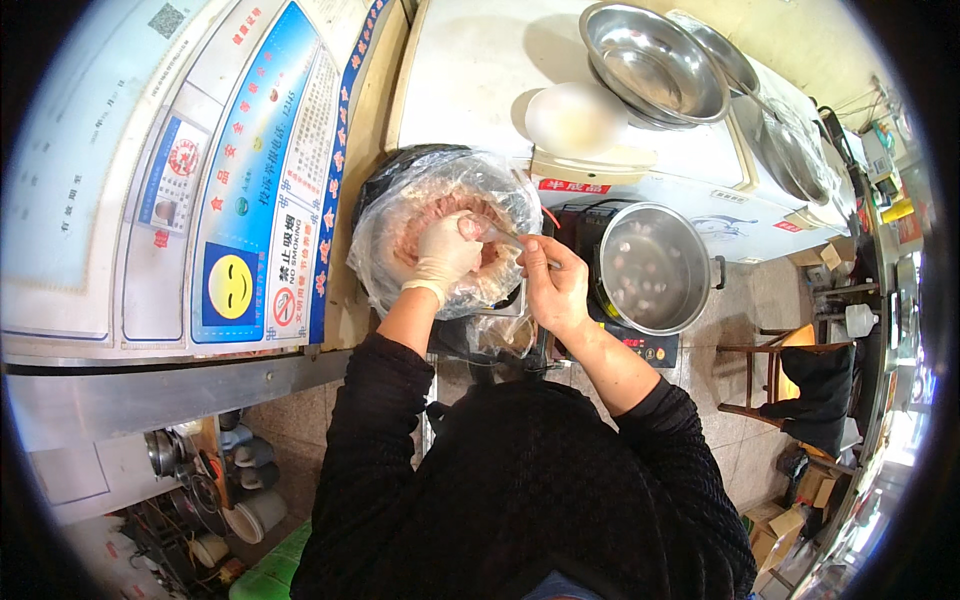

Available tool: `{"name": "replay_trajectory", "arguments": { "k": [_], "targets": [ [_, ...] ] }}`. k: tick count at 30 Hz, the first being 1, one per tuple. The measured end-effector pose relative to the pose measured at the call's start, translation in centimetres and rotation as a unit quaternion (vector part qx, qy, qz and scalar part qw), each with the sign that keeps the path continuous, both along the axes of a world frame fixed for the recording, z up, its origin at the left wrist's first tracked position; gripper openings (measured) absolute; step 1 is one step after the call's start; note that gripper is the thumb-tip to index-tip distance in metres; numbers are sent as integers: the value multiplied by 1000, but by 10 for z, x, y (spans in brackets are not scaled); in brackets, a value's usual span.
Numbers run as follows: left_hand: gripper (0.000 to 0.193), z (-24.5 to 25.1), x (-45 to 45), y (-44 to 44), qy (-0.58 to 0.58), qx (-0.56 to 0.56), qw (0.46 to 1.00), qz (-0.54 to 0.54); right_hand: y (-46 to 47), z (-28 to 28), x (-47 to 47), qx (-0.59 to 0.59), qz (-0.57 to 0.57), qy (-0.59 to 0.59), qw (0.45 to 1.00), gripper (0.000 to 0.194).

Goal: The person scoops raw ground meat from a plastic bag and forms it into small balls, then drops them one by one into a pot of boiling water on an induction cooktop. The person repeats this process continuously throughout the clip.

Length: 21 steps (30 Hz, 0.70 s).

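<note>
My left hand (450, 251) wears a pale thin glove and is closed over a plastic-lined bowl, with a lump of minced meat (471, 226) squeezed out at its top. Around it lies pink minced meat (429, 219) inside the clear plastic lining (375, 259). My right hand (553, 281), bare, grips the handle of a metal spoon (504, 235), whose bowl end is against the lump. To the right, a large steel pot (654, 268) holds liquid with several pale meatballs in it, on an induction cooker (652, 349).
A white chest freezer (480, 67) stands beyond the bowl, carrying steel basins (652, 64) and a blurred whitish round thing (576, 120). A board bearing writing (259, 172) rises at the left. A wooden chair (787, 367) with dark cloth is at the right, near cardboard boxes (776, 536).
</note>
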<state>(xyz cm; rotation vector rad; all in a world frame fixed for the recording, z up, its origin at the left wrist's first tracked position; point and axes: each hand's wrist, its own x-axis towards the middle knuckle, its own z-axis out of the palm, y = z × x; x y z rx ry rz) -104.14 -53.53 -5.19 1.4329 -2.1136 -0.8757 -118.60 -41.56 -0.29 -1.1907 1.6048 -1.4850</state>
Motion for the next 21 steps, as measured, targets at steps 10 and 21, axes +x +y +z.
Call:
{"name": "replay_trajectory", "arguments": {
  "k": [10, 21],
  "targets": [
    [25, 7, -11, 0, -224, -58, 971, -64, -6, -29, -37, 108, -57, -519, 846, 20],
    [36, -30, -13, -22, -235, 54, 964, -113, 93, -157, -282, 360, -332, 222, 843, 31]
  ]
}}
